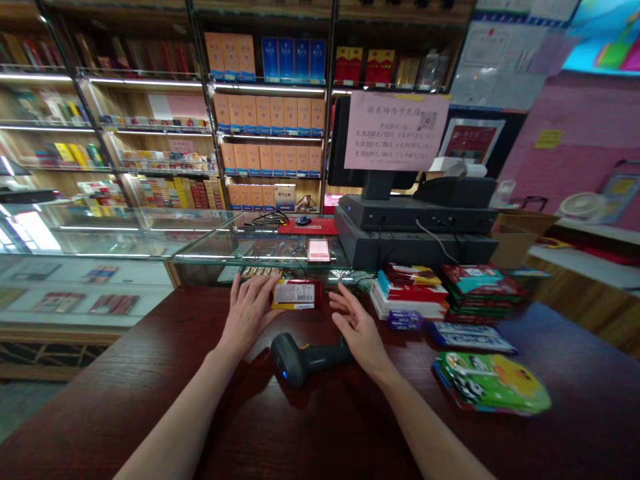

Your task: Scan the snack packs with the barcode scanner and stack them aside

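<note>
A red packet with a white label (299, 294) lies at the far edge of the dark wooden counter (150, 373). My left hand (249, 310) rests against the packet's left end, fingers stretched forward and touching it. My right hand (356, 328) hovers open to the right of the packet, fingers spread, not touching it. Between my wrists lies a dark handheld barcode scanner (300, 360) on its side, its handle running under my right hand.
Stacks of colourful snack packets (430, 293) and a green bag (493, 382) lie on the counter at right. A till with a screen and pink notice (400, 220) stands behind. A glass display case (150, 240) and stocked shelves (270, 120) fill the left and back.
</note>
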A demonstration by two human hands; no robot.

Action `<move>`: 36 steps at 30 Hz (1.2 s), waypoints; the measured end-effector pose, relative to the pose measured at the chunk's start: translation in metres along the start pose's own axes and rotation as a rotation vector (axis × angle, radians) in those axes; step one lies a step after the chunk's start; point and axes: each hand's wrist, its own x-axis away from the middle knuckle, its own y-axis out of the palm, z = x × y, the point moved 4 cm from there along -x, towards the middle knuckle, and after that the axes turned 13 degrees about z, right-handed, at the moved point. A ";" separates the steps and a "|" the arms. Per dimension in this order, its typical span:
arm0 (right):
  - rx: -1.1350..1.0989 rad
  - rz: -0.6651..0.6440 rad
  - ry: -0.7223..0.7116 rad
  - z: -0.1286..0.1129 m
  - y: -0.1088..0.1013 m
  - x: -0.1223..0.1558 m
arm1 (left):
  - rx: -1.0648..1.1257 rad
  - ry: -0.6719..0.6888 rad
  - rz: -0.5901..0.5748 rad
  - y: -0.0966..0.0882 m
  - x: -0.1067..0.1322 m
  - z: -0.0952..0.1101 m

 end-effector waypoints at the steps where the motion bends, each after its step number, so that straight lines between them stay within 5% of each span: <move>1: 0.028 -0.021 -0.007 -0.001 -0.001 0.001 | -0.014 -0.015 0.008 0.000 0.001 -0.003; 13: 0.599 -0.601 -0.302 -0.018 0.000 0.028 | -0.098 -0.117 0.033 0.005 0.013 -0.027; 26: 0.687 -0.617 -0.450 -0.014 0.016 0.034 | -0.146 -0.192 0.046 0.006 0.018 -0.038; 36: 0.630 -0.390 -0.317 -0.022 -0.005 0.017 | -0.164 -0.208 0.057 0.008 0.021 -0.040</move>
